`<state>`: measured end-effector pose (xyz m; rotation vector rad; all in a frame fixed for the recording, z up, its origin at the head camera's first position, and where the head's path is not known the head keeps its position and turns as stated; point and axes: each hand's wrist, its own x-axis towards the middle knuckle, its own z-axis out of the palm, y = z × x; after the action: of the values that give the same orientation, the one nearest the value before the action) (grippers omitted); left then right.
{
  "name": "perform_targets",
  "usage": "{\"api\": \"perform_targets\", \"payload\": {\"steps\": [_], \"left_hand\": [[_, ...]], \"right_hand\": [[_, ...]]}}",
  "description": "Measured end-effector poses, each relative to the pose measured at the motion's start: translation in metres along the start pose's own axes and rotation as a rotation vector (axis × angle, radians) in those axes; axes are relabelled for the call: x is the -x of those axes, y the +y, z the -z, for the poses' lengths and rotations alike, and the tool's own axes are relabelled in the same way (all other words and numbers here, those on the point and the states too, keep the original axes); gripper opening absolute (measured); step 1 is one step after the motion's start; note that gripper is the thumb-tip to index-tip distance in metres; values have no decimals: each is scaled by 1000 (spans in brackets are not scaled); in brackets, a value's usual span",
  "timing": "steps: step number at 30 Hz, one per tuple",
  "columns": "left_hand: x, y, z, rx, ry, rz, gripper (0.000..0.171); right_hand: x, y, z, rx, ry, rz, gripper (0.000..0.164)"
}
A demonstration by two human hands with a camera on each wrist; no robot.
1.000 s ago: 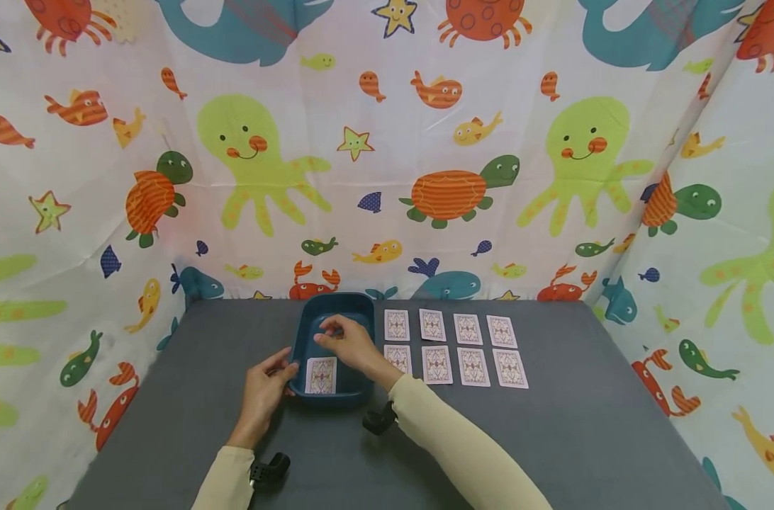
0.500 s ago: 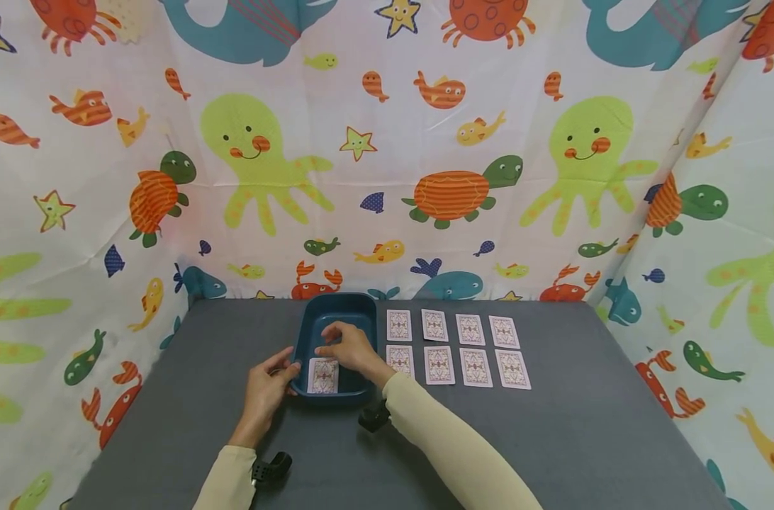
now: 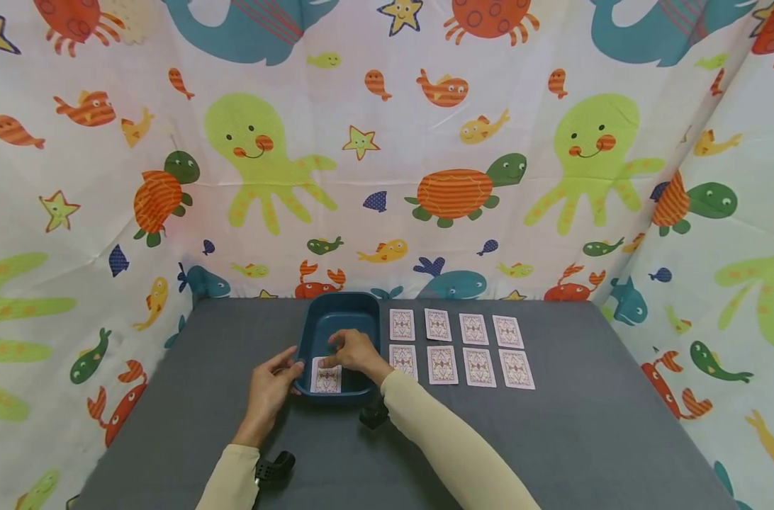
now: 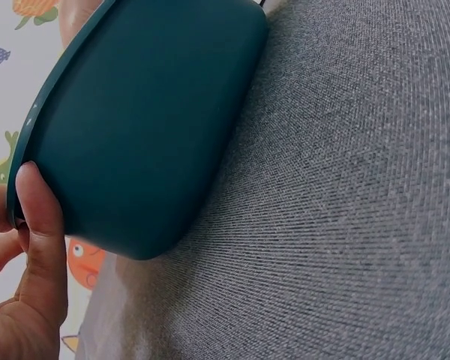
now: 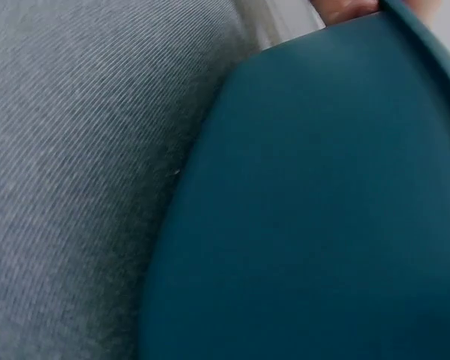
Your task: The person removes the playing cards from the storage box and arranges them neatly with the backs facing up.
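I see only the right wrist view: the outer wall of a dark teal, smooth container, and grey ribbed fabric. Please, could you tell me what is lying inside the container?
Observer: At least one white rectangular card with a printed reddish pattern lies at the near left of the dark teal rectangular tray.
Operator: Thank you. What is above it?
Observer: The person's right hand overlaps the card's far edge; whether they touch, I cannot tell.
Operator: Are there others outside?
Observer: Yes, eight similar cards in two rows of four, right of the tray.

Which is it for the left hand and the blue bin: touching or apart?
Touching: the left wrist view shows the left hand pinching the rim of the blue bin, thumb against its outside.
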<state>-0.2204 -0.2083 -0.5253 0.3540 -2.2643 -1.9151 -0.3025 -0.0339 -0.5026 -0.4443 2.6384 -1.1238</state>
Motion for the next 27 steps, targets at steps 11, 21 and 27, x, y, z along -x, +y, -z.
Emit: {"api": "perform_targets", "payload": {"steps": [11, 21, 27], "left_hand": [[-1, -3, -1, -30, 16, 20, 43], [0, -3, -1, -37, 18, 25, 43], [1, -3, 0, -33, 15, 30, 43]], "right_hand": [[-2, 3, -5, 42, 12, -58, 52], [-2, 5, -9, 183, 37, -15, 57], [-3, 6, -13, 202, 17, -32, 53]]}}
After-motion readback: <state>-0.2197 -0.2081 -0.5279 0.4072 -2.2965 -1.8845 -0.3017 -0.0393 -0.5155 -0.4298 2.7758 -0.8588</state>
